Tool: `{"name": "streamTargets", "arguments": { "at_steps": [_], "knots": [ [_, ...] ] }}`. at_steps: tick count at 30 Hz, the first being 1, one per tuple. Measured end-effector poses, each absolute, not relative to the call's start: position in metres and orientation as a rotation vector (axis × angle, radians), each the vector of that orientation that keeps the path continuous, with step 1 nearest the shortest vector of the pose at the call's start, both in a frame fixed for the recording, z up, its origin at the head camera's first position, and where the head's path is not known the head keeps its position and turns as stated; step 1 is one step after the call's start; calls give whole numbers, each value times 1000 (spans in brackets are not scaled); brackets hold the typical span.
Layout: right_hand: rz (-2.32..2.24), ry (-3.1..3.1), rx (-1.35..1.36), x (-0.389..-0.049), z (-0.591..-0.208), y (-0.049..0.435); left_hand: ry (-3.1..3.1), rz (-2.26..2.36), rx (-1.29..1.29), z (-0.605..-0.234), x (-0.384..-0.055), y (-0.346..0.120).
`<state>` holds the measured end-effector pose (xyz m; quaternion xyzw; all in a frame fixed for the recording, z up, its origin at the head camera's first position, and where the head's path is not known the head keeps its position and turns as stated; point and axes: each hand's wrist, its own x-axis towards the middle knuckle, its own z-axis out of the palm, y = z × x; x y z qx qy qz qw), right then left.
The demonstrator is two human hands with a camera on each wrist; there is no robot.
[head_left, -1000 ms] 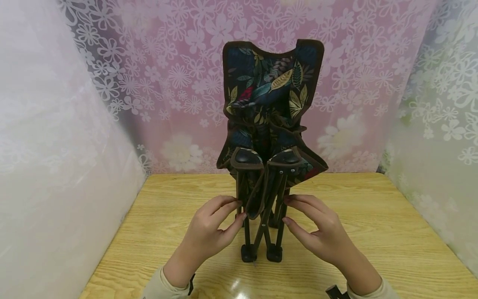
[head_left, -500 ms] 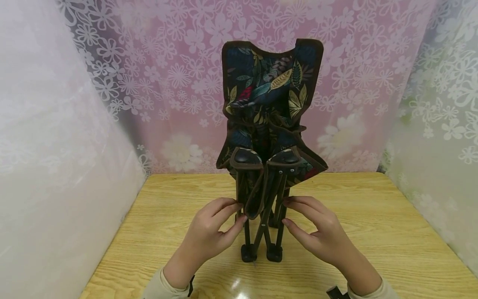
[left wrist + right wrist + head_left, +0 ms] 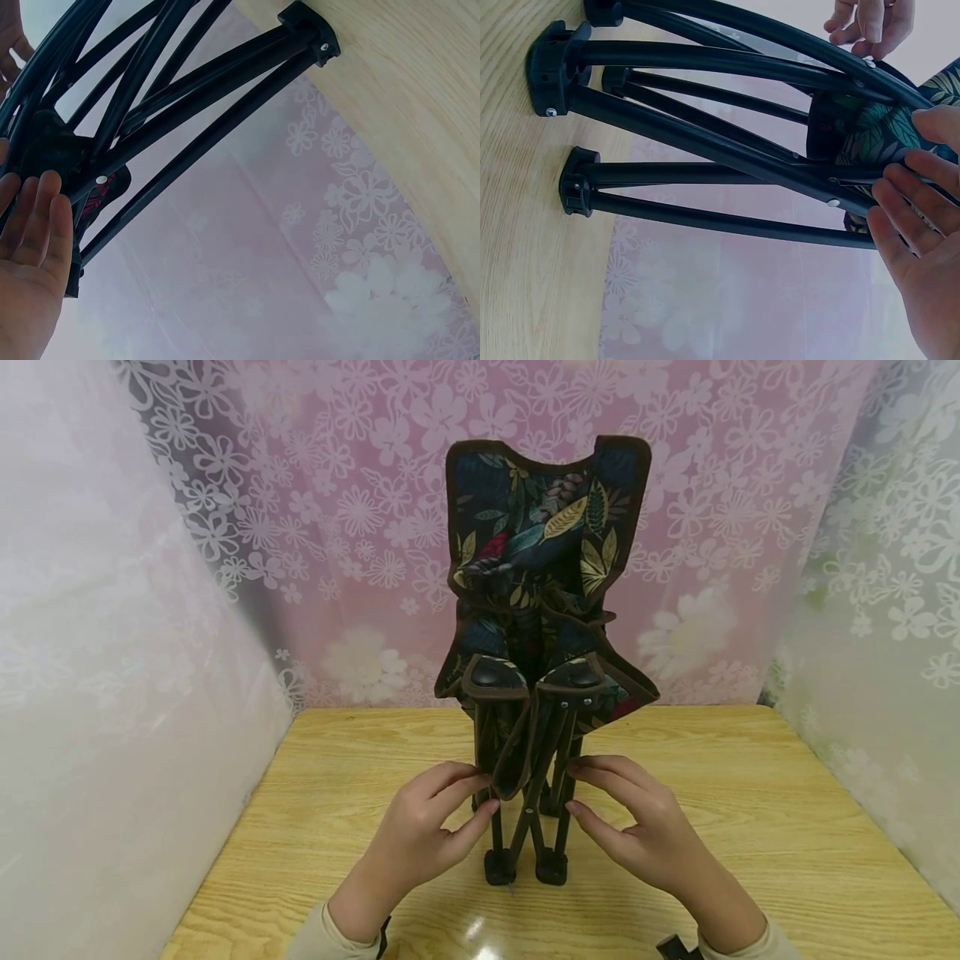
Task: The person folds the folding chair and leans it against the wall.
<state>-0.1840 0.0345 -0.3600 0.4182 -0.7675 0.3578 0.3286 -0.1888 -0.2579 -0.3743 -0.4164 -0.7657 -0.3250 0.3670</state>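
A small folding chair [image 3: 540,527] with dark leaf-print fabric and brown edging stands upright, mostly folded. Below its seat cloth, dark metal tube legs [image 3: 529,811] cross each other and end in black plastic feet [image 3: 551,867]. At the left side of the frame is my left hand [image 3: 438,818], fingertips right at the tubes. My right hand [image 3: 637,814] mirrors it on the other side, thumb and fingers spread apart near a leg. In both wrist views the fingers of my left hand [image 3: 37,247] and right hand [image 3: 922,202] lie extended alongside the tubes, not wrapped round them.
The chair stands on a wood-grain table [image 3: 360,743]. Behind it hangs a pink flowered backdrop [image 3: 360,543], and pale sheets close in the left side [image 3: 112,652] and the right side [image 3: 877,610].
My left hand has shifted slightly down and to the right along the frame. The right hand and the chair stay almost where they were.
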Motion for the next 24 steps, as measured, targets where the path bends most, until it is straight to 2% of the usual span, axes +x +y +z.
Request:
{"name": "streamTargets", "arguments": {
  "at_steps": [24],
  "knots": [
    [944, -2069, 1095, -182, -365, 38, -2028, -873, -1094, -386, -187, -259]
  ]
}}
